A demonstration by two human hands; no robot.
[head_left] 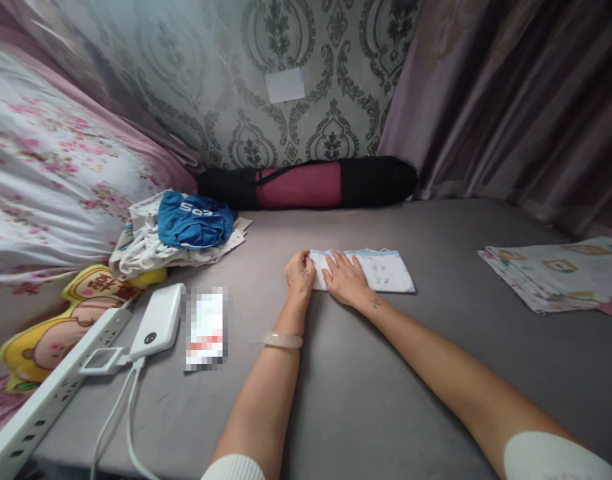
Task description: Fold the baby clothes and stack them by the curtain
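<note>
A white cloth (393, 272) with a pale blue edge and small printed marks lies folded into a flat strip on the grey sheet. At its left end, my left hand (301, 273) is closed, with curled fingers holding the cloth's edge; the fingertips are partly hidden. My right hand (347, 277) rests flat on top of the cloth, fingers stretched and somewhat spread. Both hands are close together, and the cloth's right part sticks out past my right hand.
Folded patterned cloths (561, 270) lie at right. Left are a clothes pile with a blue garment (196, 220), a white power bank (159, 320) with cables, a power strip (61, 393), a blurred packet (206, 330) and a yellow cushion (41, 340). A black-and-red bag (299, 185) lines the wall.
</note>
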